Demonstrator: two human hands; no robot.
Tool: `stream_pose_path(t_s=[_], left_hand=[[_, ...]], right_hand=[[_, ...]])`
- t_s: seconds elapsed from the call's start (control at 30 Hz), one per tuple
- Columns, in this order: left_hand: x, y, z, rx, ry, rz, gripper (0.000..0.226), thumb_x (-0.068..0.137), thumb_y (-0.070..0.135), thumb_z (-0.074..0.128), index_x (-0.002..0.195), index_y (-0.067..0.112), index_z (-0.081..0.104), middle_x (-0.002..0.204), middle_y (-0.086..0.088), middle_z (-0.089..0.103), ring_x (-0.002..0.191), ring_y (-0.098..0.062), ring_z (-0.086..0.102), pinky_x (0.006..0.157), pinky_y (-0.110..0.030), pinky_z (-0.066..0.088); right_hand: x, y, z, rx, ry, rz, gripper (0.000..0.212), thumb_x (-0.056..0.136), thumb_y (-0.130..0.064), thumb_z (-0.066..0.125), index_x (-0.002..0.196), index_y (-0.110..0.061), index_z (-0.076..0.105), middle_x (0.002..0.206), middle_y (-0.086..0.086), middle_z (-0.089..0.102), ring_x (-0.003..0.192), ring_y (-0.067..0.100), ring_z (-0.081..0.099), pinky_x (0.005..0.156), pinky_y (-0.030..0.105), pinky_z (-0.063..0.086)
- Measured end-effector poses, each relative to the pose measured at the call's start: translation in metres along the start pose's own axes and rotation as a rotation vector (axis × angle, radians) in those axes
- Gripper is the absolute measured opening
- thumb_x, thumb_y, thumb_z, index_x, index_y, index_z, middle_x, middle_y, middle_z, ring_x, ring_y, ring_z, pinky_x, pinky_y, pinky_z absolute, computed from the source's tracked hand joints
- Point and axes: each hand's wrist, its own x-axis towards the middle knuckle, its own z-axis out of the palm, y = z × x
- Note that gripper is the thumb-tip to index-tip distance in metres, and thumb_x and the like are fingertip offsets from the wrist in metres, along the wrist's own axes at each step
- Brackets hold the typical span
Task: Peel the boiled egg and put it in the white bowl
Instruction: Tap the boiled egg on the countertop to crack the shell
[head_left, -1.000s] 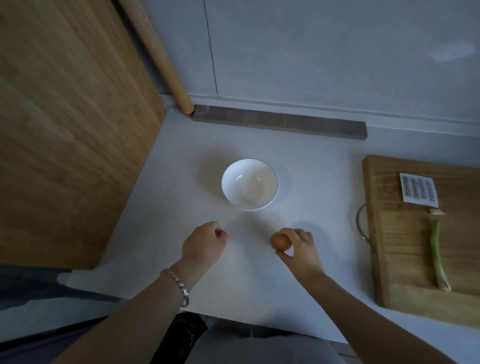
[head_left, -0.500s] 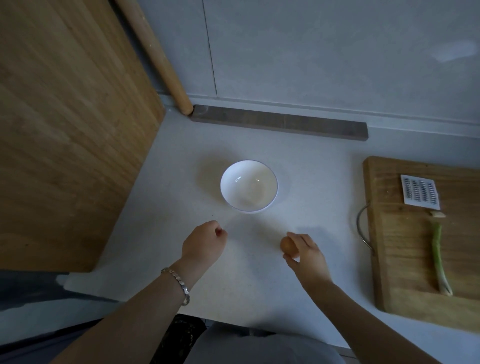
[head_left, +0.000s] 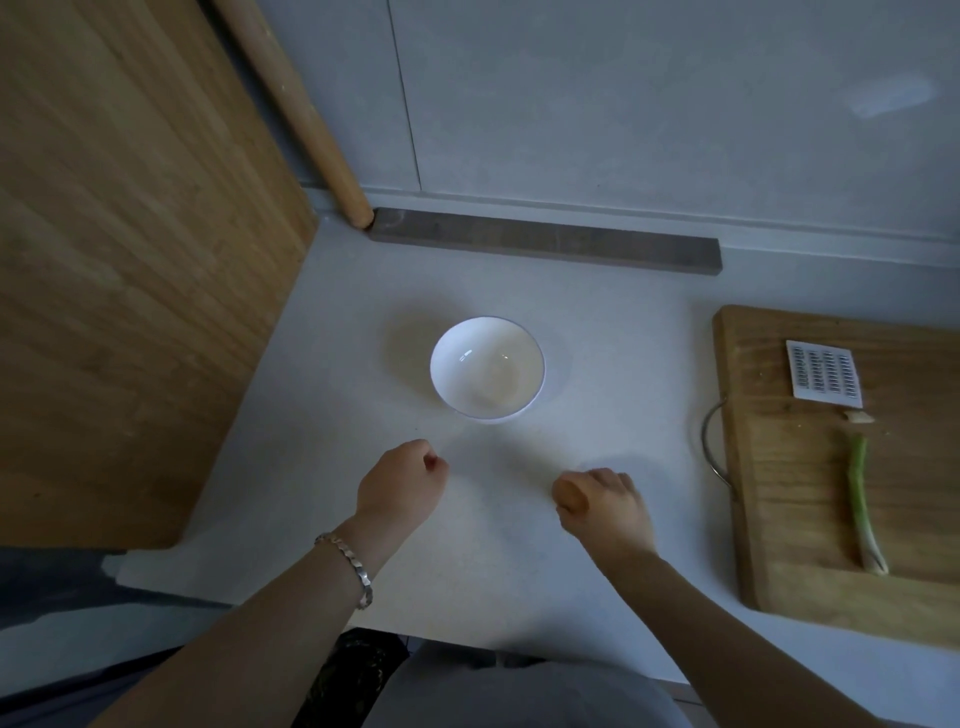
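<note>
since a second ago we have turned our right hand (head_left: 605, 506) over the brown egg (head_left: 570, 496). then the fingers lay open beside it, the egg at their tips and mostly in plain sight. now the fingers (head_left: 613, 480) curl over it, knuckles up, and only the egg's left end peeks out past the thumb. the hand has also drifted a little to the right.

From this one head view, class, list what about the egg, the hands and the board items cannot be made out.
- Egg: mostly wrapped by the right hand; whether the shell is cracked is hidden.
- Left hand: curled, so the palm is hidden.
- White card on the cutting board: print too small to read.
- Cutting board: cut off by the right edge.
</note>
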Motion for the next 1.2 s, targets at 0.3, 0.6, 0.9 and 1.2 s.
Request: stream_pose_path(t_s=[0.3, 0.6, 0.9, 1.2], left_hand=[[-0.002, -0.002, 0.0, 0.0, 0.014, 0.029, 0.032, 0.085, 0.023, 0.047, 0.054, 0.023, 0.038, 0.055, 0.006, 0.046, 0.055, -0.015, 0.044, 0.047, -0.024, 0.029], [-0.004, -0.006, 0.0, -0.003, 0.003, 0.01, 0.028, 0.085, 0.022, 0.048, 0.057, 0.022, 0.043, 0.056, 0.005, 0.047, 0.059, -0.019, 0.047, 0.05, -0.026, 0.031], [-0.007, -0.003, 0.0, 0.004, -0.016, 0.017, 0.031, 0.086, 0.022, 0.046, 0.056, 0.02, 0.039, 0.056, 0.003, 0.044, 0.056, -0.018, 0.041, 0.048, -0.026, 0.027], [-0.008, -0.004, 0.002, -0.009, -0.022, 0.004, 0.03, 0.085, 0.022, 0.047, 0.056, 0.02, 0.04, 0.056, 0.004, 0.045, 0.062, -0.022, 0.048, 0.052, -0.027, 0.031]], right_hand=[[0.005, -0.002, 0.0, -0.024, -0.085, -0.011, 0.024, 0.087, -0.02, 0.052, 0.11, -0.018, 0.057, 0.121, 0.007, 0.049, 0.112, 0.028, 0.041, 0.083, 0.034, 0.047], [0.003, 0.001, -0.001, 0.472, -0.071, 0.187, 0.025, 0.089, -0.021, 0.052, 0.114, -0.021, 0.05, 0.095, 0.003, 0.059, 0.082, 0.016, 0.054, 0.07, 0.018, 0.04], [0.002, 0.009, -0.001, 0.328, -0.058, 0.15, 0.049, 0.078, -0.024, 0.069, 0.123, -0.016, 0.05, 0.121, 0.007, 0.051, 0.099, 0.022, 0.055, 0.083, 0.021, 0.04], [0.005, 0.005, -0.004, 0.339, -0.077, 0.174, 0.017, 0.08, -0.028, 0.064, 0.091, -0.015, 0.065, 0.094, 0.005, 0.052, 0.077, 0.022, 0.055, 0.069, 0.024, 0.041]])
